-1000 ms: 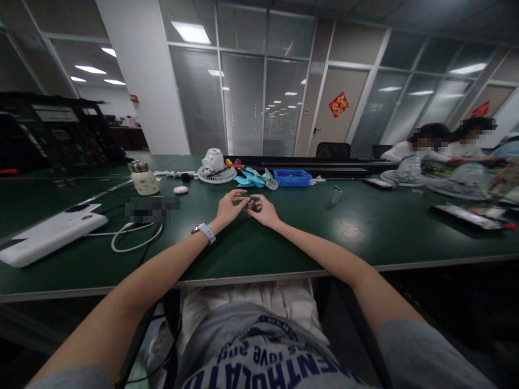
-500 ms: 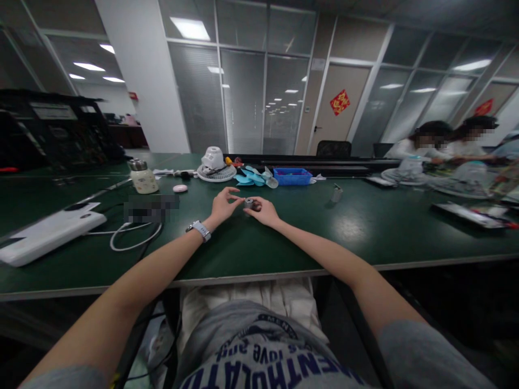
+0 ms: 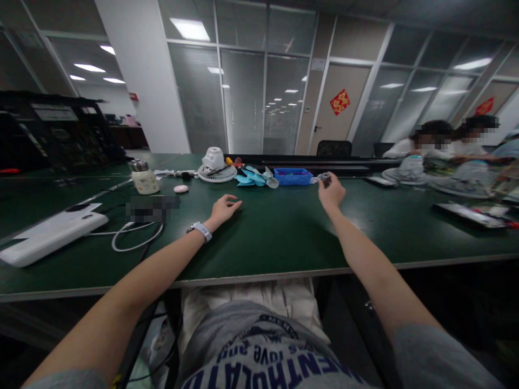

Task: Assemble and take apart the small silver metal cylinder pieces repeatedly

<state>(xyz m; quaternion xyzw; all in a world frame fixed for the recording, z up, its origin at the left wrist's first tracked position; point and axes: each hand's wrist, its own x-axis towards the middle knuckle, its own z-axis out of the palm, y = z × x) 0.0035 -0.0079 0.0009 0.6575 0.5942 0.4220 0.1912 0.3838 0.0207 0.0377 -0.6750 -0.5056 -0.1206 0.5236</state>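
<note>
My right hand (image 3: 331, 193) is raised to the right of the blue tray, its fingers closed on a small grey metal cylinder (image 3: 324, 177). Most of that cylinder is covered by the fingertips. Resting at the middle of the green table (image 3: 267, 237), my left hand (image 3: 225, 208) has its fingers apart and holds nothing. A watch is on the left wrist. The second grey metal piece seen earlier at the right does not show now; my right hand covers that area.
Along the back lie a white fan housing (image 3: 214, 165), blue fan blades (image 3: 252, 176) and a blue tray (image 3: 292, 176). A bottle (image 3: 145, 178), a white power bank-like block (image 3: 54, 235) and cables are at left. Co-workers (image 3: 432, 143) sit at the right.
My right hand has moved right and away from my left hand, carrying the small metal cylinder. My left hand stays almost in place, with its fingers a little lower.
</note>
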